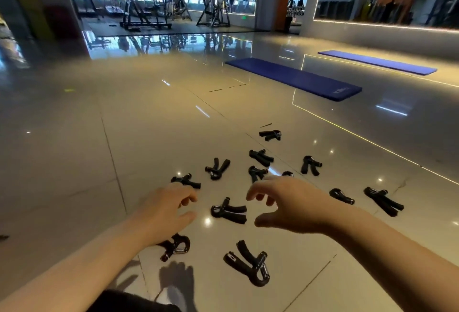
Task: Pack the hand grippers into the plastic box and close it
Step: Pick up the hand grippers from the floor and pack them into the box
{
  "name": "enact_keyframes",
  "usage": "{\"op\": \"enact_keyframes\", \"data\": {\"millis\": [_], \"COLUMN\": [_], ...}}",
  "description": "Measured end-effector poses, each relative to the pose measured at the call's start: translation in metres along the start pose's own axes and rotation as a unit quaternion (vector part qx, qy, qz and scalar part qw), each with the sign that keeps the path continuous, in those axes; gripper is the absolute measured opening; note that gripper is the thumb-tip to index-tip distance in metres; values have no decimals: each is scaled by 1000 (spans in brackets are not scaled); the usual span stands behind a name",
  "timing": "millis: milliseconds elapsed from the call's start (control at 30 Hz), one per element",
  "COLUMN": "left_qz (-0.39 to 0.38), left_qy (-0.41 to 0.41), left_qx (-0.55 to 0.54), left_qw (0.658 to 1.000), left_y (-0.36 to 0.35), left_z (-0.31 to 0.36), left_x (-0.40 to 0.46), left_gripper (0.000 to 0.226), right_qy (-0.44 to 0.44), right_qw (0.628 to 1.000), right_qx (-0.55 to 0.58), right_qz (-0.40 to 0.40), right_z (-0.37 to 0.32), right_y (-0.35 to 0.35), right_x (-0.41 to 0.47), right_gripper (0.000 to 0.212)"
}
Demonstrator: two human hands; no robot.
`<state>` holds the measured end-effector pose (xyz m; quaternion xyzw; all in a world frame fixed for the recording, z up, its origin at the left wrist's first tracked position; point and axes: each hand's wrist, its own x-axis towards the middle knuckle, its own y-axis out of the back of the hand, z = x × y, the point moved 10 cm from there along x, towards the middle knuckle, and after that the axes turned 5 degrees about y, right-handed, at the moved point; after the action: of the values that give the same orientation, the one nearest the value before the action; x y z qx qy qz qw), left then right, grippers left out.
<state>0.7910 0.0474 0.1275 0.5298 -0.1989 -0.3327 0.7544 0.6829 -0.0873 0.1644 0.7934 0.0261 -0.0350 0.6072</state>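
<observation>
Two bare forearms, no sleeves, left hand [165, 209], right hand [288, 206]

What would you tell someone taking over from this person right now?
Left hand: open, fingers loosely curled, holding nothing, above the floor.
Right hand: open, fingers spread, holding nothing, reaching toward the hand gripper between the hands.
Hand grippers: about a dozen black ones lie scattered on the tiled floor, from the nearest one out to the farthest one; one is partly hidden under the left hand.
Plastic box: not in view.
Done: nothing packed, as far as the view shows.
Left: find the box, gather every gripper into it, close it.
</observation>
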Motion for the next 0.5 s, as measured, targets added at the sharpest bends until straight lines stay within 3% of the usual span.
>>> {"op": "enact_keyframes", "data": {"millis": [67, 233, 333, 500], "left_qz": [-22, -78, -119, -204], "left_qy": [1, -17, -3, 47], "left_qx": [6, 41, 63, 66], "left_qw": [1000, 996, 991, 976], "left_y": [-7, -60, -111, -210], "left_z": [-17, -62, -99, -162], "left_x": [21, 73, 98, 129], "left_gripper": [31, 38, 42, 64], "right_qy": [1, -14, -4, 1], "right_qw": [999, 982, 982, 961], "right_qx": [-38, -121, -104, -64], "right_qz": [-17, -143, -161, -270], "right_z": [11, 63, 87, 119], "right_y": [-18, -91, -131, -253], "right_x": [21, 66, 97, 111], "right_gripper": [45, 54, 54, 63]}}
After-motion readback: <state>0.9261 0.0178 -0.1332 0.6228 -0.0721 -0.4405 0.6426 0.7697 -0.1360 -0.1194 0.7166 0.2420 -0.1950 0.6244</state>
